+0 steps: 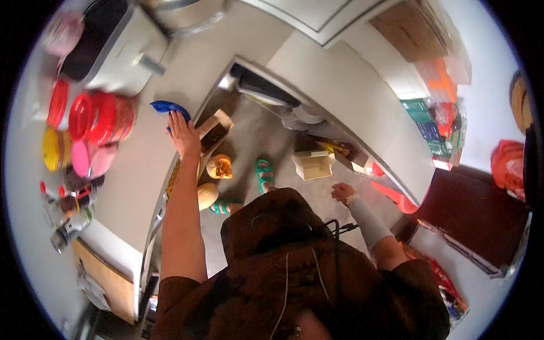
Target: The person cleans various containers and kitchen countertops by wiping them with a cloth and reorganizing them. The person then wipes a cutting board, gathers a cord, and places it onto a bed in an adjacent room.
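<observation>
My left hand (183, 136) lies on a blue cloth (170, 106) on the pale countertop (133, 192), near the counter's inner edge. Its fingers press the cloth flat, and part of the cloth sticks out beyond the fingertips. Jars with red lids (102, 118) stand to the left of the cloth. My right hand (341, 193) hangs over the floor with its fingers loosely curled, close to an open cream box (314, 165). Whether anything is inside those fingers is too small to tell.
A white appliance (122, 56) stands at the upper left. Bottles (71, 229) line the left wall. Below are a cut pumpkin (220, 167), a cardboard box (215, 127) and my green sandals (264, 174). Boxes (425, 127) stand on the right counter.
</observation>
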`<act>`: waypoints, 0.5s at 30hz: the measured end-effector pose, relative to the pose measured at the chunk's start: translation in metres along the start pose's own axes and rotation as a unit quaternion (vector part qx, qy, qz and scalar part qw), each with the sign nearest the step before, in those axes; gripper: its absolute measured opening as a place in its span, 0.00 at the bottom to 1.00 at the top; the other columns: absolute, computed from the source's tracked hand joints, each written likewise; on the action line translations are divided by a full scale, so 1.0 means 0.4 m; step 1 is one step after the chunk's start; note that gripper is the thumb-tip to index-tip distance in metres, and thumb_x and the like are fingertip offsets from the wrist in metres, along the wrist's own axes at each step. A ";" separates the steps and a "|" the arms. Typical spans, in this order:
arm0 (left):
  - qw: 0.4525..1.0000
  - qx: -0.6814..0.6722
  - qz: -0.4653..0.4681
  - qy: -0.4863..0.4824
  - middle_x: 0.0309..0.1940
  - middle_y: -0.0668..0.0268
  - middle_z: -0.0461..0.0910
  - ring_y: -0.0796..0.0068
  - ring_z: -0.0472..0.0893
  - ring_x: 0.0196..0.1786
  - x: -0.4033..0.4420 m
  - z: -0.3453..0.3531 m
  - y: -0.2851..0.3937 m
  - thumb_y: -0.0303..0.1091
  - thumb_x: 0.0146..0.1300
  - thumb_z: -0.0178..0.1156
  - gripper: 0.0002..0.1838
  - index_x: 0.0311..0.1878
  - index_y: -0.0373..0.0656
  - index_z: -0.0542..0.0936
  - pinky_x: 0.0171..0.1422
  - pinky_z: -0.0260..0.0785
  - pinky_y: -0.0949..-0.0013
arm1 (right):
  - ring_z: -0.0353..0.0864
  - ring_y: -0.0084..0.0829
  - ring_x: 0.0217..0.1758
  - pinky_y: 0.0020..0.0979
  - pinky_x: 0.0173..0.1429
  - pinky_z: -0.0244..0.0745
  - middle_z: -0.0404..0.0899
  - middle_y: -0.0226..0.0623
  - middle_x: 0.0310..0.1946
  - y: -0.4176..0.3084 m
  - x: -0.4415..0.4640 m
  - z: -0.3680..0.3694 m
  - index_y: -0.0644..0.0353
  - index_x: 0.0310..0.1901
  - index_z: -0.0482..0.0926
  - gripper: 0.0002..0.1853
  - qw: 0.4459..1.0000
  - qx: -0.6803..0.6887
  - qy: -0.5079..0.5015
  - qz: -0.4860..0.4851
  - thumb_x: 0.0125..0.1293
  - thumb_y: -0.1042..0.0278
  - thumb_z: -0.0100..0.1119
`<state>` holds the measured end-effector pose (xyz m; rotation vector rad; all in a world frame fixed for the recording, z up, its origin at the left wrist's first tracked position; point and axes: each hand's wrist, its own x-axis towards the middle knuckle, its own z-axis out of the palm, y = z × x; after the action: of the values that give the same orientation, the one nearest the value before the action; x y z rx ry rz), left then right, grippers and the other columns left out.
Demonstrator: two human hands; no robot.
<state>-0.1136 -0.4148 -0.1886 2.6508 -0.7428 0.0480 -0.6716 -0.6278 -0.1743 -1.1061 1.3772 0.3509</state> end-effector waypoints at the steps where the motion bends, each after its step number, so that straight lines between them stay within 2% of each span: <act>1: 1.000 -0.001 0.016 -0.004 0.75 0.57 0.53 0.58 0.49 0.77 0.036 0.029 0.044 0.41 0.71 0.46 0.27 0.69 0.38 0.64 0.77 0.37 0.44 | 0.82 0.31 0.38 0.29 0.38 0.75 0.82 0.38 0.38 0.060 0.006 -0.039 0.62 0.55 0.72 0.17 0.999 0.037 0.013 0.000 0.68 0.63 0.57; 3: 0.997 0.034 0.061 0.027 0.70 0.53 0.63 0.55 0.60 0.73 0.087 0.076 0.114 0.38 0.71 0.47 0.23 0.66 0.39 0.68 0.75 0.49 0.49 | 0.82 0.31 0.39 0.29 0.38 0.75 0.82 0.39 0.39 0.109 -0.002 -0.067 0.62 0.54 0.73 0.17 0.996 0.089 0.028 0.003 0.68 0.63 0.57; 4: 0.996 0.037 0.076 0.021 0.70 0.53 0.63 0.55 0.60 0.73 0.099 0.076 0.181 0.38 0.71 0.47 0.23 0.66 0.39 0.68 0.75 0.49 0.49 | 0.82 0.32 0.37 0.27 0.37 0.75 0.81 0.40 0.37 0.092 -0.017 -0.067 0.64 0.53 0.74 0.16 0.987 0.150 0.049 -0.033 0.68 0.65 0.55; 5: 0.996 -0.086 -0.005 -0.024 0.65 0.52 0.68 0.53 0.66 0.68 0.109 0.060 0.275 0.37 0.71 0.48 0.22 0.64 0.39 0.70 0.71 0.56 0.53 | 0.82 0.33 0.35 0.26 0.36 0.75 0.81 0.42 0.35 0.067 -0.034 -0.067 0.67 0.51 0.74 0.14 0.972 0.210 0.072 -0.071 0.68 0.67 0.54; 6: 0.973 -0.206 -0.084 -0.066 0.60 0.51 0.73 0.51 0.73 0.63 0.130 0.058 0.363 0.36 0.70 0.49 0.20 0.62 0.39 0.72 0.67 0.63 0.56 | 0.82 0.33 0.35 0.26 0.36 0.75 0.81 0.42 0.35 0.033 -0.040 -0.069 0.67 0.51 0.74 0.14 0.969 0.225 0.076 -0.074 0.68 0.67 0.54; 7: 0.974 -0.219 -0.047 -0.019 0.52 0.51 0.79 0.49 0.78 0.53 0.135 0.131 0.419 0.35 0.70 0.50 0.17 0.58 0.38 0.74 0.59 0.69 0.60 | 0.82 0.32 0.36 0.25 0.37 0.75 0.81 0.42 0.36 -0.002 -0.046 -0.071 0.67 0.52 0.74 0.14 0.960 0.258 0.069 -0.089 0.68 0.68 0.52; 8: 0.977 -0.204 0.053 0.024 0.52 0.51 0.79 0.50 0.78 0.53 0.124 0.162 0.499 0.36 0.70 0.50 0.17 0.58 0.39 0.75 0.59 0.68 0.58 | 0.82 0.31 0.36 0.25 0.39 0.76 0.81 0.42 0.36 -0.036 -0.060 -0.074 0.67 0.52 0.74 0.14 0.949 0.291 0.064 -0.101 0.69 0.70 0.51; 11: 0.934 -0.344 0.079 -0.060 0.56 0.48 0.75 0.51 0.74 0.59 0.054 0.139 0.798 0.37 0.72 0.49 0.20 0.58 0.31 0.73 0.65 0.63 0.58 | 0.81 0.30 0.41 0.27 0.46 0.77 0.81 0.39 0.41 -0.187 -0.084 -0.108 0.64 0.55 0.74 0.14 0.946 0.219 0.127 -0.205 0.71 0.69 0.50; 12: 0.928 -0.342 0.112 -0.094 0.58 0.48 0.74 0.52 0.74 0.60 0.026 0.167 0.864 0.36 0.72 0.49 0.21 0.60 0.31 0.71 0.66 0.63 0.59 | 0.80 0.30 0.43 0.29 0.50 0.77 0.81 0.37 0.43 -0.223 -0.066 -0.133 0.63 0.55 0.74 0.15 0.938 0.186 0.142 -0.254 0.71 0.68 0.51; 13: 0.893 -0.383 0.142 -0.190 0.64 0.49 0.69 0.53 0.70 0.64 -0.003 0.209 0.912 0.38 0.72 0.50 0.24 0.65 0.33 0.67 0.69 0.61 0.63 | 0.79 0.30 0.47 0.30 0.53 0.76 0.79 0.38 0.47 -0.283 -0.057 -0.151 0.61 0.56 0.73 0.16 0.929 0.201 0.157 -0.269 0.70 0.67 0.52; 14: 0.813 -0.480 0.128 -0.304 0.70 0.50 0.61 0.53 0.62 0.71 -0.049 0.191 0.975 0.43 0.72 0.50 0.29 0.70 0.36 0.62 0.74 0.53 0.56 | 0.78 0.31 0.50 0.30 0.56 0.75 0.77 0.38 0.51 -0.349 -0.049 -0.164 0.60 0.57 0.73 0.17 0.919 0.213 0.171 -0.285 0.69 0.66 0.53; 15: 0.867 -0.307 0.271 -0.283 0.73 0.52 0.55 0.52 0.53 0.75 -0.066 0.223 0.998 0.49 0.71 0.48 0.32 0.72 0.39 0.59 0.76 0.44 0.46 | 0.75 0.33 0.55 0.33 0.60 0.72 0.74 0.40 0.55 -0.409 -0.041 -0.166 0.58 0.60 0.71 0.19 0.907 0.174 0.211 -0.321 0.69 0.65 0.53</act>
<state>-0.3449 -0.7486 -0.1326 1.7716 -1.3950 -0.7194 -0.5897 -0.7533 -0.0799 -1.2974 1.2828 -0.6265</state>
